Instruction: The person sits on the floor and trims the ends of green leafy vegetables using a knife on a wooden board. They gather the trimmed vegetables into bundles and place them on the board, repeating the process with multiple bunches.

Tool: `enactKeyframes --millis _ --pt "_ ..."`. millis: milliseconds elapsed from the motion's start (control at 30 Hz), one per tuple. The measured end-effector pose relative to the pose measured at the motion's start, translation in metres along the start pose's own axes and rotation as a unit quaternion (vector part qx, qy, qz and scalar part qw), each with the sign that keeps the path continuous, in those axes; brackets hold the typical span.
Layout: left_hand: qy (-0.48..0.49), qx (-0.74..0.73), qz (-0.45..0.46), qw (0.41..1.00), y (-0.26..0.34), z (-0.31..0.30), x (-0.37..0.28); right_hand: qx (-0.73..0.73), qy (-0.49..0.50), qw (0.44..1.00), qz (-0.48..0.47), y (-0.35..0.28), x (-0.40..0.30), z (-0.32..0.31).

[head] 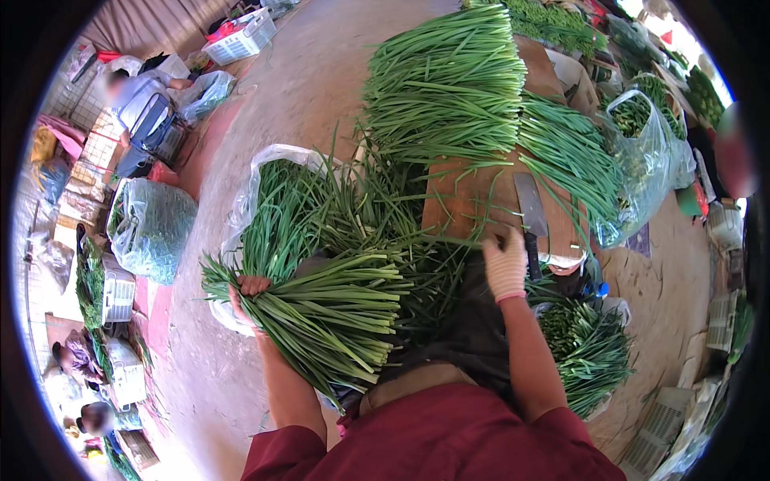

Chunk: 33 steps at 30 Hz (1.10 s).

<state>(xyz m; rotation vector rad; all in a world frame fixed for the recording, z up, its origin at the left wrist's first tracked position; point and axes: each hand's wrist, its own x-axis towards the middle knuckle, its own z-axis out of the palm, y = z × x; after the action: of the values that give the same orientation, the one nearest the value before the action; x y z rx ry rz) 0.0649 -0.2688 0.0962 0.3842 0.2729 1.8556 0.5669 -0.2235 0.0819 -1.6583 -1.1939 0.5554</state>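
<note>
My left hand [249,291] is closed around the leafy end of a large bunch of garlic chives [343,306], whose pale cut ends fan toward my lap. My right hand [505,261], in a light knitted glove, is at the near edge of a wooden board [463,192]. Loose leaves lie by its fingertips; whether it pinches any is unclear. Just right of this hand, a cleaver [530,204] rests on the board, its black handle pointing toward me. Loose chive leaves [385,204] are heaped over my lap and left of the board.
A tall stack of chives [445,84] covers the board's far part, with another bundle [571,150] to its right. Plastic bags of greens [643,150] stand at right. A chive-filled bag [283,204] sits at left. One person [144,108] works at far left, others below.
</note>
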Motion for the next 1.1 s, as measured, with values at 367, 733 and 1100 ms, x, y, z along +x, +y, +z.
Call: enactKeyframes --millis 367,733,1100 --pt "0.13 0.266 0.052 0.954 -0.001 -0.002 0.005 -0.105 -0.484 0.832 -0.251 -0.072 -0.021 0.117" --pt "0.128 0.02 0.017 0.991 0.011 0.009 -0.012 0.082 -0.525 0.847 -0.027 0.071 -0.057 0.12" --pt "0.05 -0.076 0.011 0.996 0.016 -0.051 -0.034 -0.131 -0.404 0.905 0.036 -0.013 -0.046 0.054"
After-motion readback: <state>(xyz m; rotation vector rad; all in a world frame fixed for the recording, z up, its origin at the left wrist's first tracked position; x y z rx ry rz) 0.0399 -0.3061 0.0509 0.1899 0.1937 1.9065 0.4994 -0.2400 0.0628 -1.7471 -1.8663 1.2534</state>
